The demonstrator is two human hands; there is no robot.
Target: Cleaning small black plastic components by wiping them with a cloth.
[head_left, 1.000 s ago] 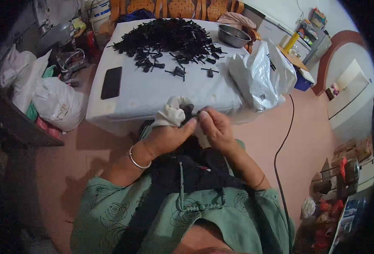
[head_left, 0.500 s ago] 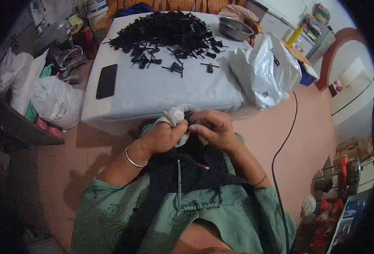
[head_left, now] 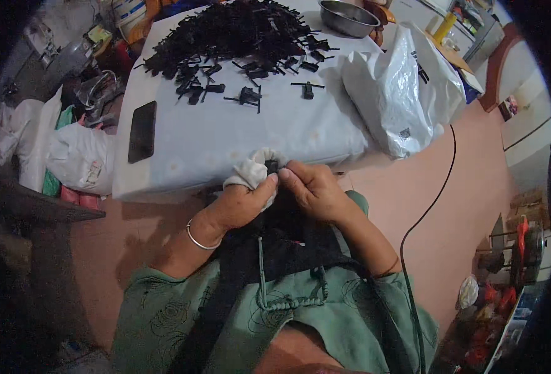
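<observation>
From my end I can't make out the full shape of the black piece (head_left: 271,167), partly covered by the left hand (head_left: 241,202) and white cloth (head_left: 248,173), nor what the right hand (head_left: 313,190) pinches, and the upper edge crops the bucket (head_left: 129,14).

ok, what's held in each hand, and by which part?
Left hand: white cloth plus a small black piece, thumb at its near side. Right hand: fingertips at the piece's right side; whether they grip it can't be told.
</observation>
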